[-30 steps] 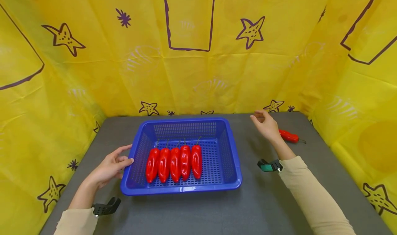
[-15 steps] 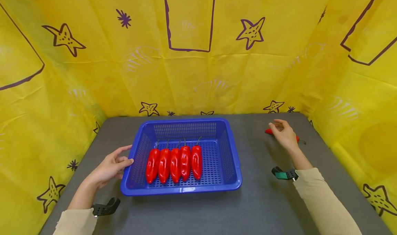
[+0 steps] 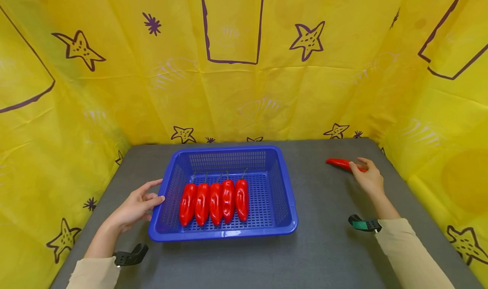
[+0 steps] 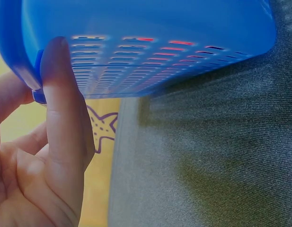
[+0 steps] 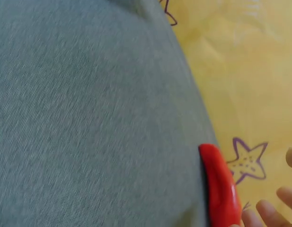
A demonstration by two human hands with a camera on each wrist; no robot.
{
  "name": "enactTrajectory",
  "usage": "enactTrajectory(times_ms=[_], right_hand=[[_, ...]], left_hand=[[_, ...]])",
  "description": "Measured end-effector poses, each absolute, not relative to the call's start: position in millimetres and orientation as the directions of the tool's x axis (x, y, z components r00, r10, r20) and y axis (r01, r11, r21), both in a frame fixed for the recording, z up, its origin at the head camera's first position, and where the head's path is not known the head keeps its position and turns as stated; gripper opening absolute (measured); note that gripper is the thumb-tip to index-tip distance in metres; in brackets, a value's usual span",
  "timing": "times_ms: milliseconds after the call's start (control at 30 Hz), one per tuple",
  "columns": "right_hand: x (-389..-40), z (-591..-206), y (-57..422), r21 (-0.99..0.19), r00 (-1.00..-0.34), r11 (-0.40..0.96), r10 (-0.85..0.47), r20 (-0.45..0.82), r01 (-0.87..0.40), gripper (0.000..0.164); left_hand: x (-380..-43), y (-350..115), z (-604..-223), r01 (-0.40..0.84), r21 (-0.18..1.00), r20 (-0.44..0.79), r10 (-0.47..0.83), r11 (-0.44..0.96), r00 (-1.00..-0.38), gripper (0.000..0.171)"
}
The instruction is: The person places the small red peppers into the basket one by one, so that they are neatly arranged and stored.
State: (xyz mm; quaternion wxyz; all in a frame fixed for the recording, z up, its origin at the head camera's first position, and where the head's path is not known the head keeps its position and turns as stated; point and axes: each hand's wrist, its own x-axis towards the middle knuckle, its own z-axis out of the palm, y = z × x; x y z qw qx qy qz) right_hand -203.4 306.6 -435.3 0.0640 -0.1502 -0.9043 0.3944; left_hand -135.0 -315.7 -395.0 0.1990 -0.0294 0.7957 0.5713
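A blue plastic basket [image 3: 286, 195] stands on the table, with several red chili peppers [image 3: 228, 201] in a row inside, stems toward the back. At its left rim my left hand [image 3: 133, 206] pinches the edge between thumb and fingers; the left wrist view shows the thumb [image 4: 60, 109] against the basket's outside wall. One more red chili pepper [image 3: 338, 163] lies on the table to the right. Over its stem end, my right hand [image 3: 369, 179] has thumb and fingers apart around the pepper; the stem is hidden. In the right wrist view, fingertips [image 5: 266, 210] show beside the pepper [image 5: 221, 189].
The dark grey table [image 3: 244, 263] is walled at the back and sides by yellow cloth [image 3: 236, 98] with starfish drawings. Grey tabletop lies between the basket and the loose pepper. Each wrist wears a black strap [image 3: 131, 255].
My right hand has moved right and toward me, from left of the loose pepper, across it, to its stem end. The left hand and basket have stayed in place.
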Motion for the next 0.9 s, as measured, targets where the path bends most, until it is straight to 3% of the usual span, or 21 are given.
enactTrajectory(times_ms=[500, 900], right_hand=[[-193, -450, 321, -0.704, -0.906, 0.616, 0.412, -0.094, 0.353, 0.070], [-204, -465, 321, -0.733, -0.834, 0.506, 0.530, -0.153, 0.456, 0.073]], left_hand=[[-135, -316, -395, -0.279, 0.897, -0.354, 0.181, 0.342, -0.917, 0.074], [-134, -315, -395, -0.279, 0.892, -0.355, 0.167, 0.355, -0.920, 0.074]])
